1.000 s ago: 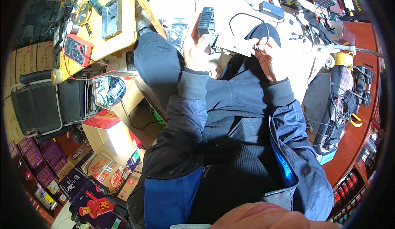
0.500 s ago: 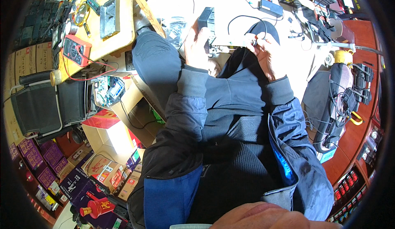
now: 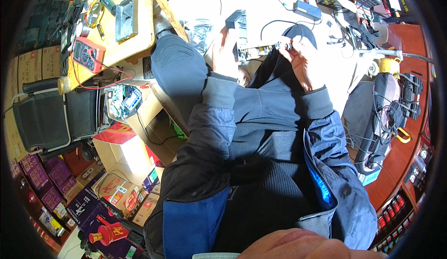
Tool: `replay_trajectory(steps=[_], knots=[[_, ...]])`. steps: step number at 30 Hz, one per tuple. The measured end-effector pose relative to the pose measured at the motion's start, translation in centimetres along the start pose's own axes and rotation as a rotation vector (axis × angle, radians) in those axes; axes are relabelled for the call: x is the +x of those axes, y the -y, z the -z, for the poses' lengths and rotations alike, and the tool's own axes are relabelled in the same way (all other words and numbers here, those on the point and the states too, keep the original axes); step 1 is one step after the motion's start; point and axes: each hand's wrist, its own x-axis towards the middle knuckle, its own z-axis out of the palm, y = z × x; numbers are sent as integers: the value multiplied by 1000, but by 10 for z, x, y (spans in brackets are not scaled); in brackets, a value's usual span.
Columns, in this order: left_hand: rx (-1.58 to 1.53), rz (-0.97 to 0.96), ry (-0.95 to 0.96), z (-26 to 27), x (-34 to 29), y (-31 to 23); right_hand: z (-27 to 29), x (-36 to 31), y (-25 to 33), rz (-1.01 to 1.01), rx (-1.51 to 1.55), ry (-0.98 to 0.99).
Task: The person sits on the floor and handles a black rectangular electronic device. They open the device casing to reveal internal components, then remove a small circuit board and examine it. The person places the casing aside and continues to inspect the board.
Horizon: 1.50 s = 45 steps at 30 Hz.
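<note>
My left hand (image 3: 224, 54) is closed round a black, box-like plastic casing (image 3: 240, 25), held upright over my lap. A narrow circuit board (image 3: 259, 51) with small parts on it stretches from the casing's lower end toward the right. The fingers of my right hand (image 3: 301, 59) pinch the board's right end, where a black cable (image 3: 274, 22) loops up and over. Glare washes out parts of both hands, and the fingertips behind the casing are hidden.
A yellow wooden table (image 3: 144, 35) at the left bears a red multimeter (image 3: 87, 54) and a grey casing half (image 3: 126, 19). Ahead lies a black power adapter (image 3: 307, 10) with its cord. Open cardboard boxes (image 3: 135, 149) stand at the lower left, a dark folding chair (image 3: 39, 119) beyond them.
The casing has shifted slightly to the right and down in my left hand. The circuit board shows more plainly between my hands. My right hand has barely moved.
</note>
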Motion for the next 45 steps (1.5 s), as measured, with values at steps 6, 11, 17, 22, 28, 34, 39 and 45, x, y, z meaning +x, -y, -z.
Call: replay_trajectory(steps=[6,11,17,22,28,34,39,45], knots=[[-394,124,47,2,-2,-1,-3,-1,-2,-2,-2,-44],[-170,-114,23,-3,2,8,-14,-5,2,-12,-105,-27],[-287,64,44,-7,9,16,-19,-3,-1,2,-288,-32],[-291,131,46,-9,7,3,-11,-2,-10,5,-128,-59],[-390,365,2,-10,4,-13,1,-1,-15,-31,-110,-100],[-425,318,23,-10,4,-9,2,-1,-12,-28,-98,-71],[-503,97,65,-6,5,-6,3,0,-6,54,-83,-101],[-592,195,30,-6,1,-9,17,2,-3,66,22,-115]])
